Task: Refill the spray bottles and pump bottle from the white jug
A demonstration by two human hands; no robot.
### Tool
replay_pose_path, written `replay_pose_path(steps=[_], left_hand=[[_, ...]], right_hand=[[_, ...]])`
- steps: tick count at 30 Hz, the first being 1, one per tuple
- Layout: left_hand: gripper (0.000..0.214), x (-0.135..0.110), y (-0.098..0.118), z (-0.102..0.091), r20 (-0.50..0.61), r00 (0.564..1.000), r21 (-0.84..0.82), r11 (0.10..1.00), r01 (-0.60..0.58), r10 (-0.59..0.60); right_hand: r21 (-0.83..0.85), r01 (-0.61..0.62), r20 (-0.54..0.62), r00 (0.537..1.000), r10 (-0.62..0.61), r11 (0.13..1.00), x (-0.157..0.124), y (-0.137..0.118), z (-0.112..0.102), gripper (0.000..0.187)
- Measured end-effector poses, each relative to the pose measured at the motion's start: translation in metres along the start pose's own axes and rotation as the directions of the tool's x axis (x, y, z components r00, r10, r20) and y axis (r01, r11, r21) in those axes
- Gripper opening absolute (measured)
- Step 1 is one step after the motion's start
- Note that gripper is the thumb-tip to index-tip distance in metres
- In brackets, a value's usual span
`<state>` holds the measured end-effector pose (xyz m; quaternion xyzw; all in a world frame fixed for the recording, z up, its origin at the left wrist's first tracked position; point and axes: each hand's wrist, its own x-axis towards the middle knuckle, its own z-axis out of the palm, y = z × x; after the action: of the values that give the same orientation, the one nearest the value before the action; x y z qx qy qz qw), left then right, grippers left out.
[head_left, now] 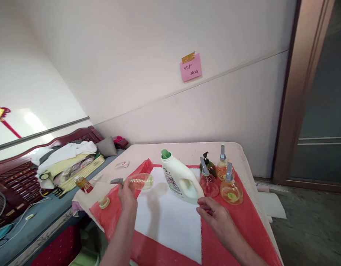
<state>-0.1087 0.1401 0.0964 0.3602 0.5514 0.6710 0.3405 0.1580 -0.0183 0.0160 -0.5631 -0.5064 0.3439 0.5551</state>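
My left hand point(126, 194) is closed round a clear pump bottle point(139, 181) held on its side above the table, its grey pump head pointing left. My right hand point(214, 216) rests on the red sheet point(242, 221), fingers loosely curled, just below the base of a white detergent jug point(180, 178) with a green cap. The jug stands on a white cloth point(167, 218). To the right of the jug stand three more pump bottles: a red-tinted one point(208, 183), a yellow-tinted one point(230, 189) and a dark one point(208, 165).
A small bottle with a red label point(84, 184) and a roll of tape point(104, 202) lie at the table's left edge. A pink note point(190, 67) hangs on the wall. Folded clothes point(67, 159) are piled on a bench at left. A door frame point(295, 92) stands at right.
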Motion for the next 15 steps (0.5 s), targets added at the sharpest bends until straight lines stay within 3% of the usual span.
replay_pose_path(steps=[2, 3, 5, 7, 8, 10, 12, 15], left_hand=[[0.022, -0.04, -0.002, 0.002, 0.091, 0.995, -0.081, 0.996, 0.048, -0.04], [0.026, -0.063, -0.003, 0.004, 0.178, 0.981, -0.12, 0.988, 0.096, -0.073], [0.031, -0.106, -0.002, 0.011, 0.424, 0.891, -0.244, 0.927, 0.284, -0.162], [0.03, -0.142, 0.005, 0.019, 0.564, 0.808, -0.275, 0.883, 0.381, -0.173], [0.03, -0.154, 0.009, 0.023, 0.597, 0.785, -0.287, 0.869, 0.403, -0.166], [0.03, -0.167, 0.016, 0.029, 0.627, 0.759, -0.311, 0.837, 0.45, -0.175], [0.03, -0.168, 0.019, 0.032, 0.635, 0.742, -0.32, 0.802, 0.505, -0.214], [0.031, -0.16, 0.012, 0.032, 0.606, 0.748, -0.319, 0.778, 0.541, -0.271]], right_hand=[[0.22, -0.177, 0.113, 0.981, 0.155, 0.959, -0.004, -0.009, 0.003, 0.046], [0.353, -0.275, 0.188, 0.957, 0.22, 0.894, -0.007, -0.014, 0.004, 0.051], [0.584, -0.445, 0.374, 0.89, 0.261, 0.679, -0.016, -0.024, 0.005, 0.06], [0.683, -0.552, 0.525, 0.826, 0.204, 0.479, -0.024, -0.031, 0.006, 0.064], [0.694, -0.581, 0.571, 0.804, 0.167, 0.425, -0.027, -0.033, 0.005, 0.064], [0.697, -0.597, 0.598, 0.79, 0.136, 0.397, -0.032, -0.034, 0.004, 0.061], [0.687, -0.588, 0.592, 0.794, 0.14, 0.426, -0.032, -0.032, 0.002, 0.057], [0.645, -0.511, 0.541, 0.83, 0.131, 0.568, -0.032, -0.031, 0.004, 0.053]])
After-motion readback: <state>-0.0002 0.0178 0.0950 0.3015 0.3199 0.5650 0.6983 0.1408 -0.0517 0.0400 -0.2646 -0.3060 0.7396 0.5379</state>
